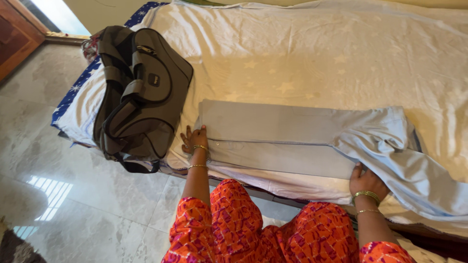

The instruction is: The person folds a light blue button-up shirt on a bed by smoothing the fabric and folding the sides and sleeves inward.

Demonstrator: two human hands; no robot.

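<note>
At the near edge of the bed [341,58] the person stands in an orange and pink patterned garment [273,234], and both arms reach forward over the mattress. The left hand [195,140] lies flat with the fingers spread on the left end of a folded light grey shirt [273,136], pressing it down without gripping it. The right hand [366,181] rests at the near edge of the shirt, where the folded part meets the loose sleeve [419,170]; its fingers go under the cloth, so I cannot tell if they are closed on it or only touching. Both wrists carry thin golden bangles [366,195]. The shirt lies along the near edge of the bed, on a cream sheet with pale stars (the sheet is a little wrinkled). The loose sleeve hangs toward the near right corner. Just beside the left hand, at the left edge of the bed, a grey travel bag [141,92] with straps lies on its side. Behind it the sheet reaches to the far edge.
</note>
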